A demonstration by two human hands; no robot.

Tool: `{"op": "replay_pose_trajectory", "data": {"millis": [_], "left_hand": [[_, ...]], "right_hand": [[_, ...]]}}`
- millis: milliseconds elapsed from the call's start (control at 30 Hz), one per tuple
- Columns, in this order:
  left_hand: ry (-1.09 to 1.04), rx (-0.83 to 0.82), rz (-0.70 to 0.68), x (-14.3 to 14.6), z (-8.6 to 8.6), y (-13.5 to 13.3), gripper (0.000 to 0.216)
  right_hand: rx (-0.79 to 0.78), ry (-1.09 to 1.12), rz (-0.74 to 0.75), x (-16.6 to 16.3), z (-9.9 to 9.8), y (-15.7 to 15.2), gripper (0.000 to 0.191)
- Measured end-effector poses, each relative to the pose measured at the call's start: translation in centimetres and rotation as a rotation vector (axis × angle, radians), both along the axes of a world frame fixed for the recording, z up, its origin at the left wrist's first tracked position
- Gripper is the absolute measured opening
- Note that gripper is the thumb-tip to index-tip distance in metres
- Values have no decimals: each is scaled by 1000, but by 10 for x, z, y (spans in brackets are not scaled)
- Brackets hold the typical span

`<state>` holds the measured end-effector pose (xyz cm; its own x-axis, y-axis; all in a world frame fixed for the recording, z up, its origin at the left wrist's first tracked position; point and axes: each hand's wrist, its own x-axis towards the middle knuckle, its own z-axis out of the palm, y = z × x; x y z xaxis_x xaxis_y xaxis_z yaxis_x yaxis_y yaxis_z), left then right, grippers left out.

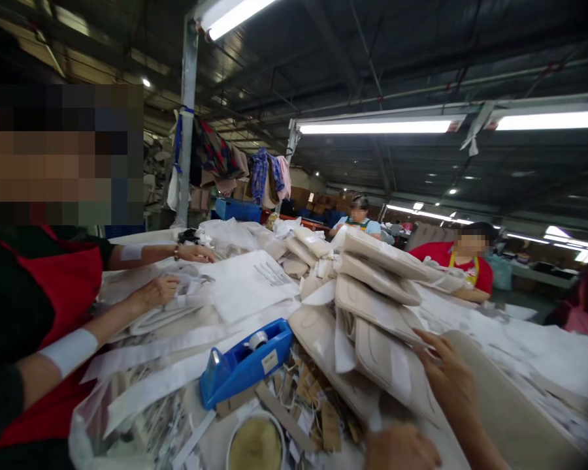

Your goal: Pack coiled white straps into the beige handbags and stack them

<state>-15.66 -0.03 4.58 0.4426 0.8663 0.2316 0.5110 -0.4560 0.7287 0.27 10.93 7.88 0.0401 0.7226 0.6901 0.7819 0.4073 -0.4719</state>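
Note:
A leaning stack of flat beige fabric pieces point(372, 310) with rounded corners and seam lines fills the middle of the table, some with clear plastic or white paper about them. My right hand point(448, 375) is at the stack's right side, fingers bent over the edge of a beige fabric piece point(396, 375) low in the pile. Low in the picture is my left hand point(402, 447), blurred and partly cut off, beside the near end of that piece; its fingers cannot be made out. Another large beige piece point(509, 391) lies to the right of my right hand.
Left of the stack stands a blue tape dispenser point(247, 359). Cardboard tags point(308, 398) with strings and a round tub point(255, 444) lie nearer. A co-worker's hands point(157, 292) handle white material at left. White sheets point(470, 323) spread right; other people sit beyond.

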Motion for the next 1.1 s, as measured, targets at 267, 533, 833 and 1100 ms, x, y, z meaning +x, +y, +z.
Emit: {"op": "replay_pose_trajectory", "data": {"millis": [267,533,833,1100], "left_hand": [[1,309,358,-211,65,137,55],[-80,248,-134,-205,47,245,48],[-310,247,-76,-180,29,267,21],[-378,103,-225,-186,28,249,19]], "right_hand": [[118,-435,69,-85,14,50,52],[108,-639,7,-114,12,79,59],[105,-523,90,-112,-5,88,51],[64,-445,105,-114,-4,86,48]]}}
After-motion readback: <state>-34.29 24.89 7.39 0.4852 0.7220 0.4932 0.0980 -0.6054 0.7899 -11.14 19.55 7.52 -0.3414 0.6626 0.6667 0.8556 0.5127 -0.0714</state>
